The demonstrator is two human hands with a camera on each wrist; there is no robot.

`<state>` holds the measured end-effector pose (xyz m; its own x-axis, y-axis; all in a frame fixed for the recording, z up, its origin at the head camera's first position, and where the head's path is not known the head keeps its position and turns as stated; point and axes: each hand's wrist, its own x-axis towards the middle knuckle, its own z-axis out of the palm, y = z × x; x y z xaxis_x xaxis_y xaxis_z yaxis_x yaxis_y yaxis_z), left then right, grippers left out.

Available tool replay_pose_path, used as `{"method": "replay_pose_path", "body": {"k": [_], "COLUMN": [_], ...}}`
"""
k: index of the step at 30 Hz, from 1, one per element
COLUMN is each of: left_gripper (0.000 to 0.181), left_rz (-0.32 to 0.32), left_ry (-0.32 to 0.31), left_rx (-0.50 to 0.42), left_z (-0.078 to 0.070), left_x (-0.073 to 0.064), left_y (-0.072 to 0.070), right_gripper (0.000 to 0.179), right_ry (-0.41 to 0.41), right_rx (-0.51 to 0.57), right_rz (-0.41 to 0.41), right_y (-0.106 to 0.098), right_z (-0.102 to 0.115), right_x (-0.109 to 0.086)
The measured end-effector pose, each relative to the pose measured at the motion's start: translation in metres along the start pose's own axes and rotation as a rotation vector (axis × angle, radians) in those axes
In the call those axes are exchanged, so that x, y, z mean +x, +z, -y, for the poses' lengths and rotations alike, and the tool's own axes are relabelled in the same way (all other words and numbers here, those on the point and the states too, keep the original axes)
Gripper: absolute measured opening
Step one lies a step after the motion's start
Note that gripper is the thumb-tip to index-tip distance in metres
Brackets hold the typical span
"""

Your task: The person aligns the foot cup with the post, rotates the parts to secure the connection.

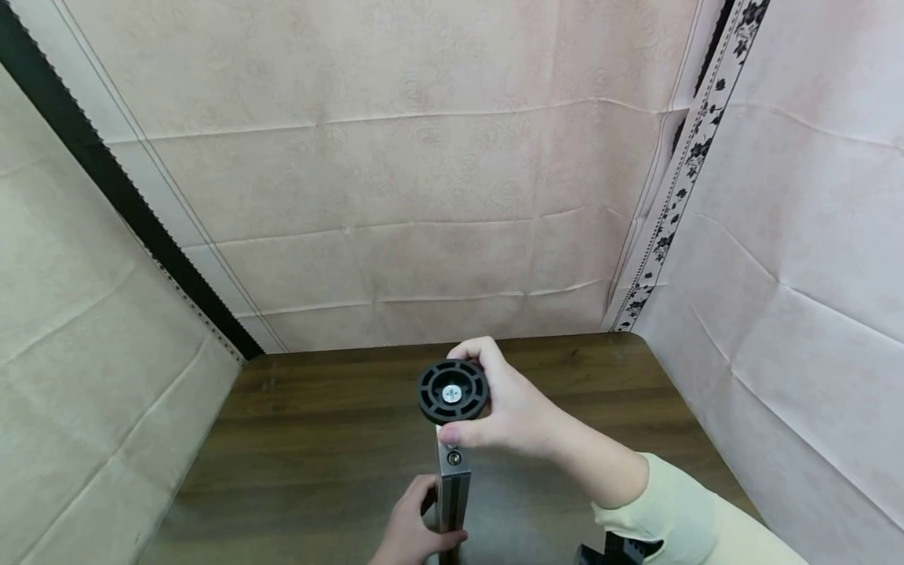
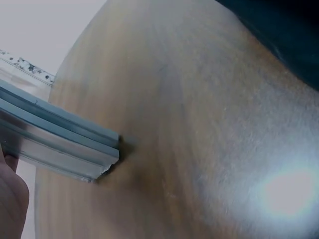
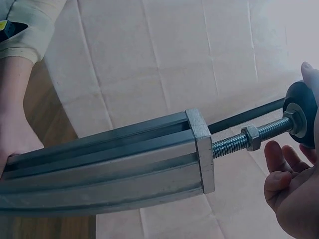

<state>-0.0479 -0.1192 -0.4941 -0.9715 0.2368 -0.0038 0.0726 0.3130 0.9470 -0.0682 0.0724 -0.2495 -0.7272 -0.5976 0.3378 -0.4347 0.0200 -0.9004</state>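
The person is holding a long, silver, slotted metal bar point(image 1: 452, 498) roughly on end over a brown wood-grain table point(image 1: 318, 439), its lower end pointing down toward the wood; whether the two are touching, I can't tell. The left hand point(image 1: 415, 524) is grasping the bar low down, thumb and fingers wrapping around its sides. The right hand point(image 1: 510, 404) is gripping a round, black, ribbed plastic foot point(image 1: 452, 410) at the top, thumb and forefinger lying at opposite edges of it, the other fingers curling beneath. A silver screw head point(image 1: 452, 393) is sitting at the centre of the foot. Below the foot, a threaded steel rod point(image 3: 227, 148) is running into a flat silver end plate point(image 3: 203, 159) on the bar, and a hexagonal steel nut point(image 3: 253, 138) is sitting partway along, apart from plate and foot. A pale sleeve point(image 1: 685, 510) is covering the right forearm. Cream patterned cloth point(image 1: 424, 180) is hanging around the table, a black-and-white floral border point(image 1: 667, 224) running down its right corner.
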Motion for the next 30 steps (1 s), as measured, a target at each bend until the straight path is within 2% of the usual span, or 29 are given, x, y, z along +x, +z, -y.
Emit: {"method": "replay_pose_path", "body": {"k": [4, 13, 18, 22, 25, 30], "left_gripper": [0.06, 0.063, 0.064, 0.064, 0.065, 0.066], "left_rz": [-0.026, -0.099, -0.121, -0.129, -0.142, -0.154], "left_ry": [0.057, 0.205, 0.23, 0.25, 0.302, 0.397], "left_rx": [0.07, 0.148, 0.212, 0.254, 0.285, 0.319], "left_z": [-0.001, 0.002, -0.002, -0.004, -0.003, -0.003], "left_x": [-0.002, -0.004, -0.003, -0.004, -0.004, -0.005], "left_y": [-0.007, -0.018, -0.025, -0.029, -0.03, -0.028], "right_gripper": [0.061, 0.073, 0.087, 0.093, 0.092, 0.075], "right_ry": [-0.012, -0.087, -0.107, -0.124, -0.14, -0.139], "right_rx": [0.018, 0.031, -0.017, -0.058, -0.067, -0.035], "right_rz": [-0.025, -0.041, -0.05, -0.071, -0.085, -0.055], "right_y": [-0.004, -0.012, -0.019, -0.026, -0.029, -0.025], "right_z": [-0.002, -0.012, -0.02, -0.034, -0.051, -0.081], "right_x": [-0.002, -0.007, -0.014, -0.022, -0.029, -0.045]}}
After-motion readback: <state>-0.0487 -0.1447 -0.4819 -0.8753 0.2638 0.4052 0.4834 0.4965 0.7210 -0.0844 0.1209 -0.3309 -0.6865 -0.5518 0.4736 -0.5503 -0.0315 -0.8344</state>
